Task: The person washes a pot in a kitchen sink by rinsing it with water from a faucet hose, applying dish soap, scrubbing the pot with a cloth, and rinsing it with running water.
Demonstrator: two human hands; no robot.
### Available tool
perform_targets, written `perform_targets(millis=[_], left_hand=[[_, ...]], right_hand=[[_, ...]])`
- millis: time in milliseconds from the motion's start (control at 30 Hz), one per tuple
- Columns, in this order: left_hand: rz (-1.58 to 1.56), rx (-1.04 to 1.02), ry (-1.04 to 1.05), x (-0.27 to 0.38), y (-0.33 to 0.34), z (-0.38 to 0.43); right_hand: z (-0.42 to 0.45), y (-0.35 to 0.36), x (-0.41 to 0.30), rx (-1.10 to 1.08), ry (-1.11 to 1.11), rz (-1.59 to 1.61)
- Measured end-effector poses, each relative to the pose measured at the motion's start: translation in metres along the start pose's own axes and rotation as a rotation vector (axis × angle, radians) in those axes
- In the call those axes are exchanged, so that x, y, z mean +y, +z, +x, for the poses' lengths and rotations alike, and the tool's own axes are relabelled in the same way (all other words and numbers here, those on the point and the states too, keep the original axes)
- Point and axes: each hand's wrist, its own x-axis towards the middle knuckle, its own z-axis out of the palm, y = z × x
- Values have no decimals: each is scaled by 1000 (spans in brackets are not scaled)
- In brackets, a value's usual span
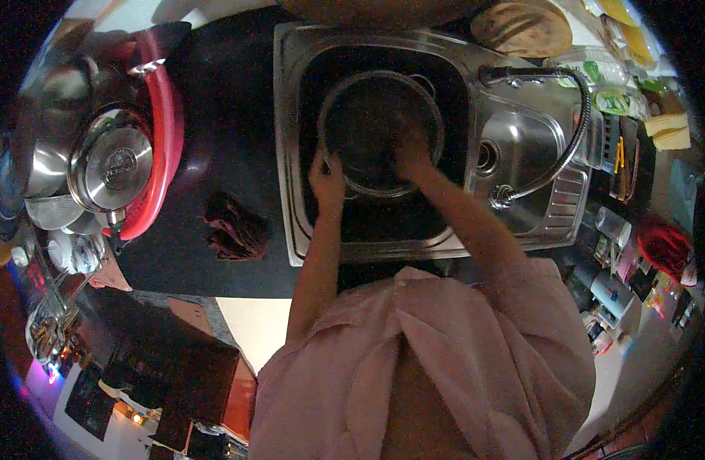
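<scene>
A wide, round, dark vessel (361,118) with a pale metal rim sits inside the large basin of a stainless-steel sink (288,144). It looks like a pan or bowl, though the dim light hides its depth and contents. At its near left edge, my left hand (328,175) grips the rim. My right hand (413,150) reaches over the near right rim into the vessel. Its fingers are dark and blurred, so whether they hold anything is unclear.
A flexible-hose faucet (576,126) arches over the small right basin (516,141). On the left, a red tub (163,144) holds steel cookware, including a pan (114,169). A crumpled dark cloth (234,230) lies on the black counter. Detergent bottles (617,100) and a wooden board (522,29) stand behind.
</scene>
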Motion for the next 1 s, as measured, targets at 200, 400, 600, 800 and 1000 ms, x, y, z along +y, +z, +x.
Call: perform_targets(millis=[200,400,600,800,1000], left_hand=[[97,-60,58,66,13,-20],[124,-149,47,87,21,-13],[207,4,141,47,1,4],[57,-18,-365,117,15,-7],[282,33,-175,89,9,8]], right_hand=[[-23,31,-32,-265,248,1227],[-42,46,81,384,100,237],[-41,8,-44,-259,-3,429],[61,25,-67,573,91,1168],[26,-10,-76,232,-16,1304]])
